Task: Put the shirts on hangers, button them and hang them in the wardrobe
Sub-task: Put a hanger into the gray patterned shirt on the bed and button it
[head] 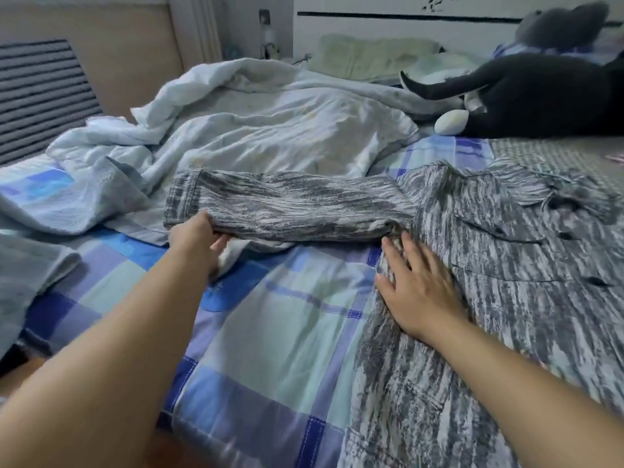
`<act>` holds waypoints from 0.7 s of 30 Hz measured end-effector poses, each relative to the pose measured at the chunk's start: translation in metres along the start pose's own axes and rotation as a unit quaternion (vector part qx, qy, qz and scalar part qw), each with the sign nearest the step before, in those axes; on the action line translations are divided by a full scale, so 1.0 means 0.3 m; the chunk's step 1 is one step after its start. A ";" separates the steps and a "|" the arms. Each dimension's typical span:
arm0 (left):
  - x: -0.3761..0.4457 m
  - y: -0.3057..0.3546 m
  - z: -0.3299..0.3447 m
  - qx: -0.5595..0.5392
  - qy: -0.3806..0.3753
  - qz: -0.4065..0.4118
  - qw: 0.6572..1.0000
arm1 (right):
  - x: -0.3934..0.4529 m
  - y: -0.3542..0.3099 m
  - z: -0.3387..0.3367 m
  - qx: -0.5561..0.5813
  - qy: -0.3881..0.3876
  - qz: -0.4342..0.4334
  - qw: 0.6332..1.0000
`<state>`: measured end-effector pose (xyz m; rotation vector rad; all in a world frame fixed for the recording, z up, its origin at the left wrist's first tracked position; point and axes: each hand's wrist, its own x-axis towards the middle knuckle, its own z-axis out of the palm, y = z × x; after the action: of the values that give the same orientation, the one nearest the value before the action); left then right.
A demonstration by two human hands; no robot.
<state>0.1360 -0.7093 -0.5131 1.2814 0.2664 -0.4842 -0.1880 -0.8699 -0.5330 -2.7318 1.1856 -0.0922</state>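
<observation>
Head camera looked down across a bed where a grey and white streaked shirt [506, 265] lay spread front-up on a blue, green and white checked sheet [287, 332]. Its dark buttons [597, 282] ran down the front at the right, and no hanger showed anywhere on the bed. One sleeve [287, 207] stretched out straight to the left, its cuff lying against a rumpled pale blue quilt [253, 130].

The person's left hand [199, 238] reached to the near edge of that sleeve, close to the cuff, with the fingers tucked under the cloth and the thumb side on top, holding the edge. The right hand [418, 288] lay flat on the shirt's side panel just below the armpit, fingers straight and slightly spread, pressing the fabric down and gripping nothing. Both forearms were bare.

Beyond the quilt a pale green pillow [371, 55] sat against the white headboard [405, 25]. A large dark grey plush toy [540, 92] lay across the far right of the bed, touching neither the shirt nor the hands. A grey cloth [30, 275] was bunched at the left edge.
</observation>
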 end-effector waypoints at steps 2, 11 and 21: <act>0.042 0.064 0.022 0.024 0.028 -0.004 0.999 | 0.004 0.001 0.002 0.009 -0.001 -0.002 1.000; -0.320 0.084 0.089 0.229 0.009 0.298 0.927 | -0.058 0.005 -0.208 0.282 -0.080 0.008 0.956; -1.301 -0.288 0.277 0.308 -0.444 0.573 0.616 | -0.609 0.377 -0.679 0.799 0.037 0.126 0.587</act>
<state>-0.2521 -0.7299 -0.3877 1.3974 -1.6444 0.0051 -0.4189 -0.8376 -0.3504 -0.9143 0.7094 -0.7791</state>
